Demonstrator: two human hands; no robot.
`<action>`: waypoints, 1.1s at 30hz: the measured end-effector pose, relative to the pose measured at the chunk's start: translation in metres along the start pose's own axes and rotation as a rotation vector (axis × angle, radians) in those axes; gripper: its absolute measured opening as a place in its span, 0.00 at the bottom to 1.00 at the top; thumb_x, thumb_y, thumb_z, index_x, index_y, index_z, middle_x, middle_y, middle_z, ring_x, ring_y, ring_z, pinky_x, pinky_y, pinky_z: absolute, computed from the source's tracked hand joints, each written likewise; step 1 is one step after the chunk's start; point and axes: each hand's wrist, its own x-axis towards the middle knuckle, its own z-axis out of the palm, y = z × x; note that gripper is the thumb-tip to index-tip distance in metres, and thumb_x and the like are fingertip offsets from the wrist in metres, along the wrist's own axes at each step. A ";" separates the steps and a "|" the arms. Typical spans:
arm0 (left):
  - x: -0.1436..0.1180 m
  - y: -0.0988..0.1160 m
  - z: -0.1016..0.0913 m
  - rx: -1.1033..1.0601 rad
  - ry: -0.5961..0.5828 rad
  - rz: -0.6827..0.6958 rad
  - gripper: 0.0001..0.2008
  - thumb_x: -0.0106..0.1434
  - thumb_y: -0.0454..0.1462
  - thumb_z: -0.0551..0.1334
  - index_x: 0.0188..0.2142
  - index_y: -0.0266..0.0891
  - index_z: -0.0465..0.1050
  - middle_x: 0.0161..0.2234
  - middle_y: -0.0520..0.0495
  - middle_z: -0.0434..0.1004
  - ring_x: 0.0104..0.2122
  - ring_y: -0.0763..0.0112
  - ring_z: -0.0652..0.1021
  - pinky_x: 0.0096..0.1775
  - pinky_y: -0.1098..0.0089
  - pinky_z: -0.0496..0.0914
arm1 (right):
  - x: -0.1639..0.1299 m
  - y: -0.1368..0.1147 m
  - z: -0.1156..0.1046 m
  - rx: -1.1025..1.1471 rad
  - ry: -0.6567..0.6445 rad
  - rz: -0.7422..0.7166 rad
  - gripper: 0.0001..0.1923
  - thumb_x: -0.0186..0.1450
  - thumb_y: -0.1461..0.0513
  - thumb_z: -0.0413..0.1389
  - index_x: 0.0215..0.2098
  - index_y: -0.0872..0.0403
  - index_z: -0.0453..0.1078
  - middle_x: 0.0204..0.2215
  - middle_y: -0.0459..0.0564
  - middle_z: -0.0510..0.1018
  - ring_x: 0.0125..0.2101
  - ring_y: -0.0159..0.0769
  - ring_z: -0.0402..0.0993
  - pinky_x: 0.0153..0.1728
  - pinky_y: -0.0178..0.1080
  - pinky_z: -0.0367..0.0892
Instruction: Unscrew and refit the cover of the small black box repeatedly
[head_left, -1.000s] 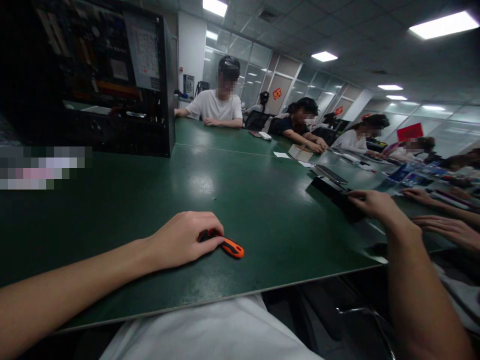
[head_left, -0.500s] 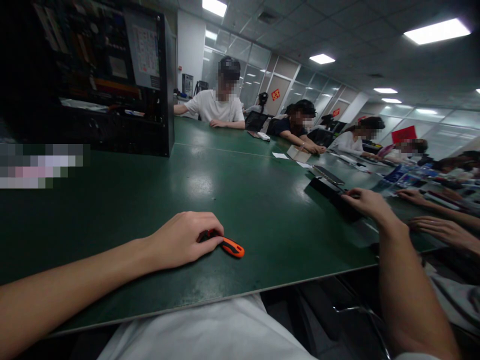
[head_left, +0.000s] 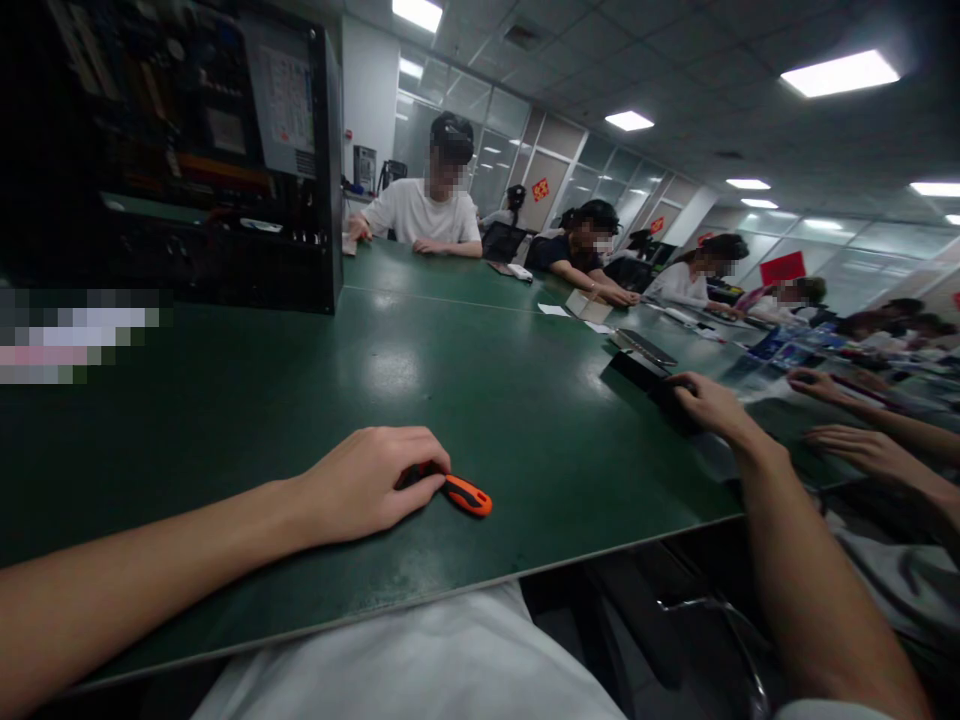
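Observation:
My left hand (head_left: 382, 480) rests on the green table, fingers curled around a tool with an orange-and-black handle (head_left: 469, 495). Only the handle's end sticks out between thumb and fingers; the rest is hidden, so its kind does not show. Farther off to the right, my right hand (head_left: 697, 400) has its fingers closed over the edge of a flat black box-like object (head_left: 634, 370) lying on the table. A piece of clear plastic (head_left: 716, 455) is under my right wrist, blurred.
An open computer case (head_left: 334, 180) stands at the left on the green table (head_left: 247, 400). Beyond the black object lie a dark slotted piece (head_left: 645, 346), an open small box (head_left: 589, 305) and white paper (head_left: 553, 310). A co-worker's hands (head_left: 877, 450) are close at the right.
The view has turned slightly to the right. My left hand keeps its hold on the orange-and-black tool. My right hand remains on the black object. The person opposite has lifted a hand beside the case.

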 end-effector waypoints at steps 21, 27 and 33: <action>-0.002 0.001 0.002 0.114 -0.027 0.049 0.13 0.69 0.36 0.61 0.52 0.43 0.74 0.48 0.47 0.79 0.42 0.63 0.81 0.42 0.67 0.72 | 0.004 0.002 0.003 -0.021 -0.070 0.016 0.16 0.74 0.61 0.48 0.54 0.56 0.71 0.52 0.62 0.74 0.52 0.42 0.73 0.55 0.43 0.67; -0.001 -0.005 -0.004 0.215 -0.046 0.030 0.13 0.70 0.38 0.60 0.53 0.41 0.75 0.52 0.45 0.77 0.42 0.62 0.82 0.41 0.67 0.72 | 0.014 -0.006 -0.017 -0.073 -0.184 -0.009 0.16 0.70 0.63 0.48 0.51 0.58 0.73 0.51 0.63 0.77 0.51 0.46 0.74 0.50 0.39 0.66; -0.001 -0.014 -0.013 0.300 -0.094 0.057 0.10 0.73 0.39 0.58 0.49 0.44 0.77 0.51 0.47 0.77 0.39 0.65 0.81 0.37 0.70 0.70 | 0.048 -0.027 -0.034 -0.145 -0.289 0.056 0.19 0.71 0.54 0.54 0.54 0.59 0.70 0.48 0.59 0.77 0.46 0.41 0.75 0.47 0.42 0.70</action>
